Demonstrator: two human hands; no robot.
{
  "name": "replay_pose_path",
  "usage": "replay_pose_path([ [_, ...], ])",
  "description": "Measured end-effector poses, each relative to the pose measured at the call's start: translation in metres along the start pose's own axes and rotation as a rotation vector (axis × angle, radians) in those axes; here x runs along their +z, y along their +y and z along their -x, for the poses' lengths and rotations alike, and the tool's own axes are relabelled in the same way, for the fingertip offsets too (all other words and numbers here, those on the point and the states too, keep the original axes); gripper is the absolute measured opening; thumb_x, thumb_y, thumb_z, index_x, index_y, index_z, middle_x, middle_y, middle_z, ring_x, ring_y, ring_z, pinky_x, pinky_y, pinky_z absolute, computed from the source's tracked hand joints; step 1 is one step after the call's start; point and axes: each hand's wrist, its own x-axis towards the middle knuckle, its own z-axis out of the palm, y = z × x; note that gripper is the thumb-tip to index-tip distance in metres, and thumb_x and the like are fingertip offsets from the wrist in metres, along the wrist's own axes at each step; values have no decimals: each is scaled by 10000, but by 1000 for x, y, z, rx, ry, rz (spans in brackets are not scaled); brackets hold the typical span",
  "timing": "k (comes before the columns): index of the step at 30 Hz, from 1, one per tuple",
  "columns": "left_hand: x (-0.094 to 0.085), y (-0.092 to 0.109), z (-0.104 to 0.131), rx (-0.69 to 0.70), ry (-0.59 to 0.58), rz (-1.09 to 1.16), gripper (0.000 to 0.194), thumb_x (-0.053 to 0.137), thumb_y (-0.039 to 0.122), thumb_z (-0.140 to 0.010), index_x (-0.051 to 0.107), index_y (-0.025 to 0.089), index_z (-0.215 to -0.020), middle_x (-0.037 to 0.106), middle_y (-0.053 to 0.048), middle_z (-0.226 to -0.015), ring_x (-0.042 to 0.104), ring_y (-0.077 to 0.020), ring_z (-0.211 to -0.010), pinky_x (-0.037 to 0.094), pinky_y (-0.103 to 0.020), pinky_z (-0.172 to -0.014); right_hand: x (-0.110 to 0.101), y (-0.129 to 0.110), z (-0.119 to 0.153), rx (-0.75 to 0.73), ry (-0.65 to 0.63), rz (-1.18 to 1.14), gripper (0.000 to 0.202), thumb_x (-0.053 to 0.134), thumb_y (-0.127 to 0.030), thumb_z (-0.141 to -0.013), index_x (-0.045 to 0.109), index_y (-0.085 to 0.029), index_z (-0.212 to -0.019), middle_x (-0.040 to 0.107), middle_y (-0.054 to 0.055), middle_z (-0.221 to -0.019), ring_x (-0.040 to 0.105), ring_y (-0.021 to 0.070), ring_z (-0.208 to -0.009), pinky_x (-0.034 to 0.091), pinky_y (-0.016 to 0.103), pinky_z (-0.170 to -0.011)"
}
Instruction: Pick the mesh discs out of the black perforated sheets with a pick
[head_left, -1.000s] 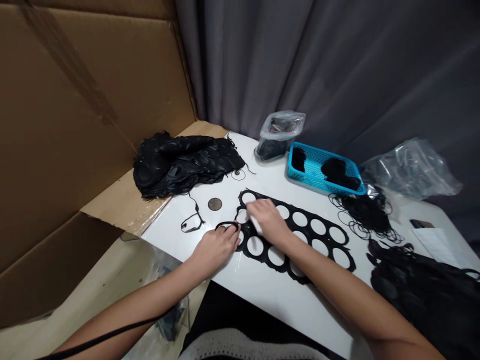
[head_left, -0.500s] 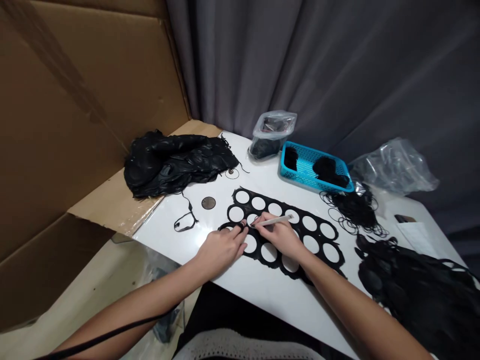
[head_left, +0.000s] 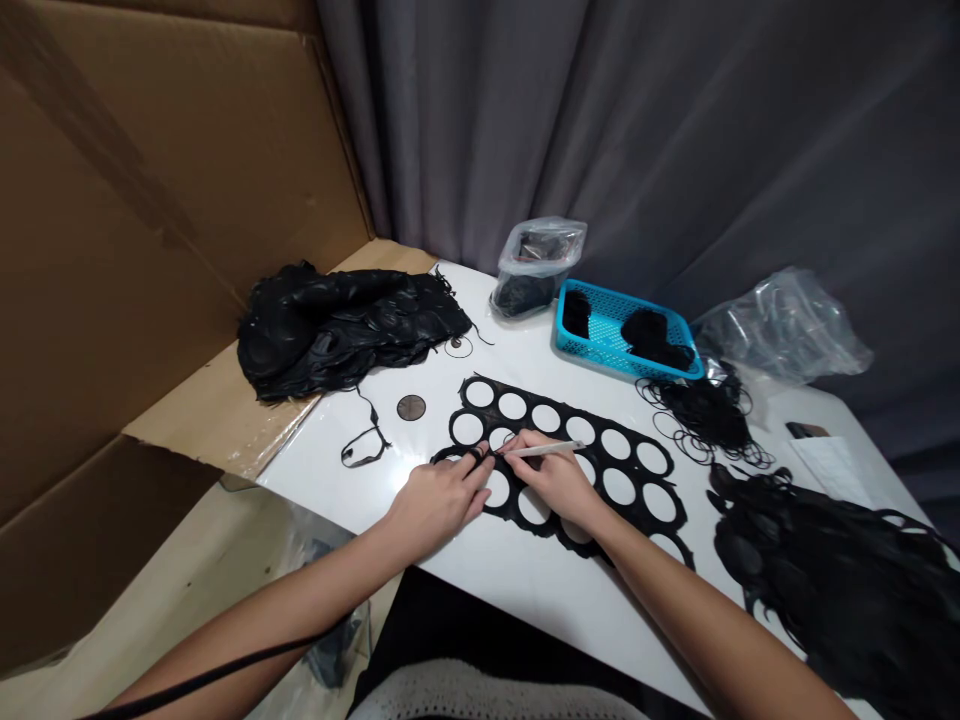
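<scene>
A black rubber-like sheet (head_left: 592, 420) with rows of round holes lies on the white table. My left hand (head_left: 441, 500) rests on its left part, fingers stretched out and pressing near a hole, with thin black strips at the fingertips. My right hand (head_left: 553, 482) pinches a slim white pen-like tool (head_left: 551, 449); its tip meets the sheet right beside my left fingertips. What exactly the tip touches is too small to make out. Left of the sheet lie a dark round disc (head_left: 411, 407) and a torn black loop (head_left: 363, 446).
A black pile of sheets (head_left: 352, 330) sits at the back left by a cardboard box (head_left: 165, 180). Behind are a clear bag (head_left: 536, 265) and a blue basket (head_left: 592, 350) with black rings. Loose black rings (head_left: 705, 415) and black scraps (head_left: 832, 570) lie right.
The view has shifted slightly. My right hand has tilted the white tool a little flatter, its tip still by my left fingers. The left hand stays in place on the sheet.
</scene>
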Motion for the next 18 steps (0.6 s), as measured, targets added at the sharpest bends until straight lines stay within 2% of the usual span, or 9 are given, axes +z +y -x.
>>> replay_pose_path([
  [3,0,0,0,-4,-2,10,383,514,331,-999,555,201,-1358,642,-117,-1299,712,-194,-805,510,-286,-572,3,1,4,-85,7,98,145,532,-213,-945,593,-234,-815,705,37,-920,650,217,-923,511,370,-828],
  [7,0,0,-1,6,8,13,383,512,317,-999,549,191,-1358,656,-118,-1263,709,-198,-833,506,-285,-578,12,3,11,-340,-30,440,155,482,-147,-958,620,-199,-1008,707,113,-1073,613,262,-1004,458,417,-862],
  [9,0,0,-2,9,0,8,381,516,314,-995,550,186,-1353,659,-111,-1257,706,-193,-823,498,-282,-573,10,7,5,-402,-42,600,189,469,-126,-944,611,-176,-1058,699,140,-1106,594,280,-1021,425,427,-877],
  [11,0,-1,-2,9,-10,3,372,522,311,-991,558,191,-1341,658,-103,-1260,704,-186,-806,488,-278,-564,-2,14,-10,-333,16,709,183,453,-119,-930,610,-176,-1003,704,136,-1019,592,278,-955,407,415,-849],
  [14,-1,-2,-1,9,-14,2,364,535,309,-986,565,197,-1330,652,-99,-1273,704,-183,-798,478,-274,-551,-38,32,-36,-83,232,773,149,450,-143,-907,590,-191,-889,692,116,-858,589,274,-826,391,387,-765],
  [16,-3,-3,-1,2,-19,9,370,541,308,-982,563,199,-1335,662,-97,-1251,701,-177,-769,467,-269,-534,-63,42,-44,41,358,703,121,466,-183,-896,567,-206,-833,697,105,-826,596,270,-788,393,368,-729],
  [18,-6,-4,-4,-19,-28,27,350,549,318,-977,586,204,-1306,676,-87,-1217,698,-173,-744,455,-264,-517,-78,46,-40,117,407,554,128,486,-235,-895,545,-226,-782,716,82,-827,609,251,-755,409,349,-708],
])
